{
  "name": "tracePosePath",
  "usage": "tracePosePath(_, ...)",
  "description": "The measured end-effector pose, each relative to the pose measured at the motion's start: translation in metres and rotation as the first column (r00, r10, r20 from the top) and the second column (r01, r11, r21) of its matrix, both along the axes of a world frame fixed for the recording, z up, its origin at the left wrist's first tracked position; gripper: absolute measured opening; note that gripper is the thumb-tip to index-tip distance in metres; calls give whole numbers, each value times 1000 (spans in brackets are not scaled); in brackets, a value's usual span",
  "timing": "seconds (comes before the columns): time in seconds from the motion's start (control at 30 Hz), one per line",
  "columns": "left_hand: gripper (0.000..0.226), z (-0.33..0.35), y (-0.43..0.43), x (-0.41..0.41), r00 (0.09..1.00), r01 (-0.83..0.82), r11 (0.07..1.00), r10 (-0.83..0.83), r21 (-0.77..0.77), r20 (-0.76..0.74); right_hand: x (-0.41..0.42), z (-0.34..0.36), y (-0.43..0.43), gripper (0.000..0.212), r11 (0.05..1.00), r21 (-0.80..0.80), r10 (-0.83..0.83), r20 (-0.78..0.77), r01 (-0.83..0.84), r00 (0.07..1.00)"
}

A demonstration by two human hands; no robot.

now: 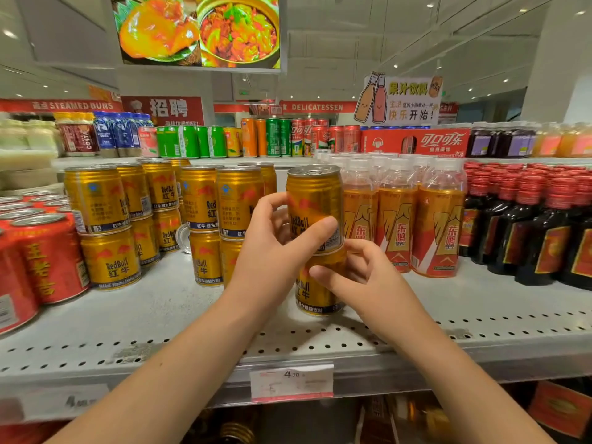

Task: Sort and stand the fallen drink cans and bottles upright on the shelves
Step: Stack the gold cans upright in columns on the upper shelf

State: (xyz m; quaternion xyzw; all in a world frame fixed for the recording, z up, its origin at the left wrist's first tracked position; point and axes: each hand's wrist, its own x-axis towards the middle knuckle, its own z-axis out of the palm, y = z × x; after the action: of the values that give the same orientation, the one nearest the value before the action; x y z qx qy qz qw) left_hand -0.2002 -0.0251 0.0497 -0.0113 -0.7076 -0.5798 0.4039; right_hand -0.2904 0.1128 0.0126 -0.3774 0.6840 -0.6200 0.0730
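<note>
While two-high stacks of gold cans (96, 200) stand at left on the perforated shelf (153, 318), a person's left hand (275, 248) wraps the upper Red Bull can (315, 197), set atop the lower Red Bull can (315, 294), which the right hand (362, 274) pinches near its rim. Seated off-centre, the top can could slip and topple the Dongpeng bottles (397, 219) just beside.

Upper gold can (315, 193) stands upright atop the lower gold can (317, 299).
</note>
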Motion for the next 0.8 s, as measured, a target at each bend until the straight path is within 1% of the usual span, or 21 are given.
tracePosePath(0.07,48,2,1,-1,1000,-1,1000,1,-19,7,-1,-1,-1,61,1000,-4,2,6,-1,1000)
tracePosePath(0.13,42,4,3,-1,999,-25,999,26,-48,27,-2,0,-2,63,1000,0,-7,-4,7,1000)
tracePosePath(0.23,35,7,6,-3,995,-64,994,70,-91,66,-1,0,-1,62,999,14,-46,-55,47,997)
tracePosePath(0.37,38,8,6,-4,985,-120,984,134,-128,108,1,-1,-1,54,996,18,-84,-112,87,990)
tracePosePath(0.47,44,9,5,4,973,-151,959,187,-239,133,2,-2,1,50,997,31,-68,-137,73,988)
tracePosePath(0.5,47,8,3,10,969,-171,944,213,-283,124,2,-1,1,50,997,35,-59,-142,65,988)
tracePosePath(0.53,46,7,1,19,964,-213,923,252,-321,84,3,0,2,53,998,35,-50,-144,55,988)
tracePosePath(0.57,40,6,-4,31,955,-272,893,295,-358,10,3,0,3,56,998,36,-43,-143,49,989)
tracePosePath(0.6,29,5,-11,44,940,-338,857,332,-390,-84,4,1,3,60,998,37,-42,-141,48,989)
tracePosePath(0.63,19,5,-22,58,916,-400,823,361,-402,-174,5,2,3,64,998,40,-48,-140,54,989)
tracePosePath(0.67,18,6,-36,71,888,-458,801,390,-385,-245,5,2,2,66,997,40,-57,-139,63,989)
tracePosePath(0.7,21,8,-54,82,860,-506,791,429,-345,-277,6,2,1,67,996,40,-68,-137,74,988)
tracePosePath(0.77,22,15,-94,95,799,-601,746,548,-287,-247,7,1,-1,68,994,44,-90,-137,97,986)
tracePosePath(0.8,19,17,-116,96,767,-638,700,613,-322,-188,9,1,-2,68,993,46,-102,-142,109,985)
